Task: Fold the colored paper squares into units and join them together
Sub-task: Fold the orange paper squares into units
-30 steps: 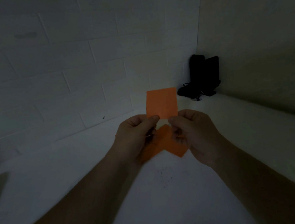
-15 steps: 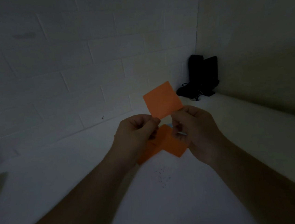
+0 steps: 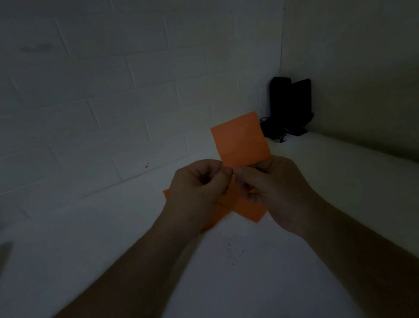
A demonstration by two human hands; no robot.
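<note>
An orange paper square stands upright above my hands, slightly tilted. My left hand and my right hand meet at its lower edge, and both pinch it with curled fingers. Beneath them lie more orange paper pieces on the white table, partly hidden by my hands; one corner shows left of my left hand. The room is dim.
The white table meets a white brick wall behind and a plain wall on the right. A black device with cables stands in the far right corner. Small dark specks dot the table near my wrists.
The held orange square has turned a little and shifted right. My hands have drawn closer together at its lower edge.
</note>
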